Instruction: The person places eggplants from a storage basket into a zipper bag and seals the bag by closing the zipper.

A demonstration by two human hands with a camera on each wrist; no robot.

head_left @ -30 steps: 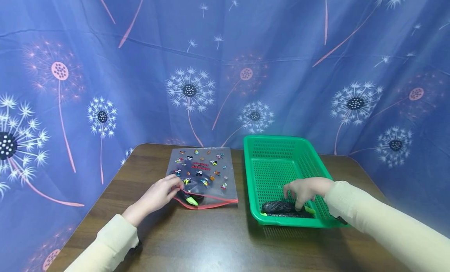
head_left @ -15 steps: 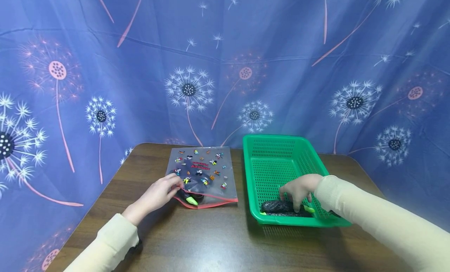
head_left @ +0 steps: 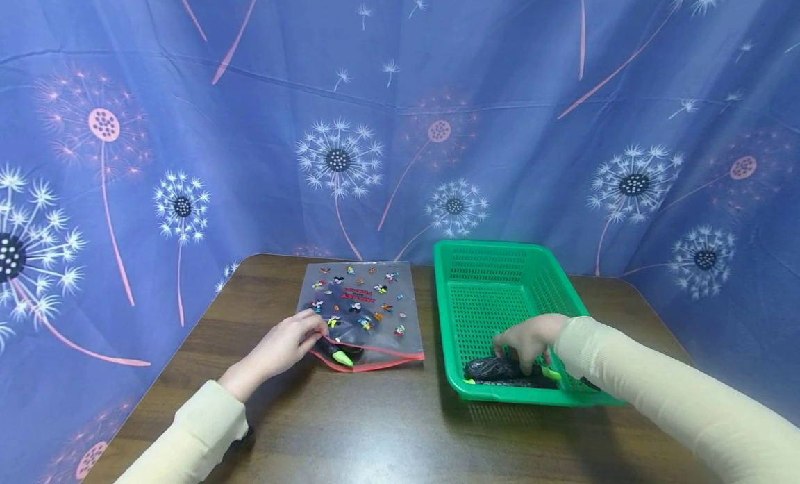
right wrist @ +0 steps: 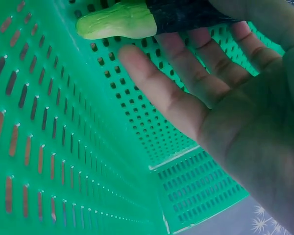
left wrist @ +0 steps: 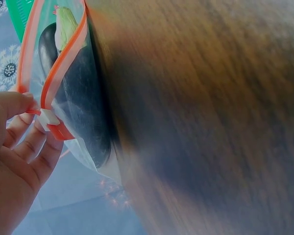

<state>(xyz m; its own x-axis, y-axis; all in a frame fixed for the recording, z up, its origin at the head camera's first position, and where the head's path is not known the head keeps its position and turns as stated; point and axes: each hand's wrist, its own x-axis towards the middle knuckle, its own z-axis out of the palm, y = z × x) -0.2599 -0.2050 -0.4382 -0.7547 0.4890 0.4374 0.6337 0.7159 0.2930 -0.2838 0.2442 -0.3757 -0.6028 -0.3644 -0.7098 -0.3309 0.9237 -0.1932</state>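
Observation:
A clear zipper bag (head_left: pixel 359 303) with cartoon prints and a red zip edge lies at the table's left, its mouth parted toward me. Inside is a dark eggplant (left wrist: pixel 83 98), its pale green stem end at the opening. My left hand (head_left: pixel 287 341) pinches the bag's corner by the white slider (left wrist: pixel 49 119). On the right, my right hand (head_left: pixel 530 339) is down in the green basket (head_left: pixel 442 317), thumb and fingers around a dark, wrinkled eggplant (head_left: pixel 490 367). The right wrist view shows its bright green stem end (right wrist: pixel 120 20). Another dark piece lies along the basket's near wall, partly hidden.
Basket and bag stand side by side on a brown wooden table (head_left: pixel 350 428). The basket's perforated walls rise around the right hand. A blue curtain (head_left: pixel 387 88) with dandelion prints hangs behind the table and at both sides.
My right hand has shifted slightly left along the eggplant in the basket, with its forearm following. The left hand and the bag hold still.

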